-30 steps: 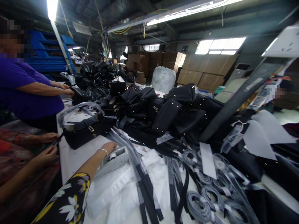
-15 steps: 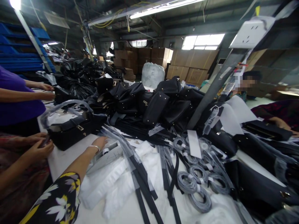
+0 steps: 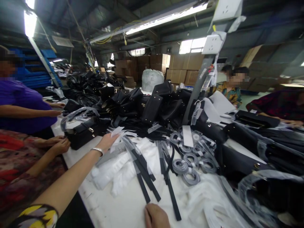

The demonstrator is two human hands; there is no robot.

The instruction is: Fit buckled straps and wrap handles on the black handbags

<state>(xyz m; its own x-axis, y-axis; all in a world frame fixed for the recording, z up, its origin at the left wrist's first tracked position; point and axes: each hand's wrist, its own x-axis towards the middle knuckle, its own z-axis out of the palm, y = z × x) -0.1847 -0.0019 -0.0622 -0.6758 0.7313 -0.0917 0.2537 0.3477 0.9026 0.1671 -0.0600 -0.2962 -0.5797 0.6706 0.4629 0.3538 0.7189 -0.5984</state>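
My left hand (image 3: 108, 141), with a silver bangle at the wrist, is stretched over the table and closed on some white paper strips (image 3: 118, 130). Beside them, black straps (image 3: 144, 172) partly wrapped in clear plastic run toward me over crumpled white wrapping (image 3: 108, 172). At the bottom edge shows my right hand (image 3: 157, 216), its fingers curled under; whatever they may hold is hidden. More black straps (image 3: 173, 198) end just above it. Several plastic-wrapped coiled straps (image 3: 186, 161) lie right of the middle. A black handbag (image 3: 82, 134) with a wrapped handle stands left of my left hand.
Black bags (image 3: 152, 107) are heaped across the back of the table. A grey post (image 3: 198, 80) with sockets rises behind the coils. Co-workers' hands (image 3: 60, 145) are close on the left; another person (image 3: 280, 107) sits at right. More black bags (image 3: 242, 158) lie right.
My left hand has lifted and come into clearer view with white paper strips in it. My right hand has appeared at the bottom. The view has shifted to the right.
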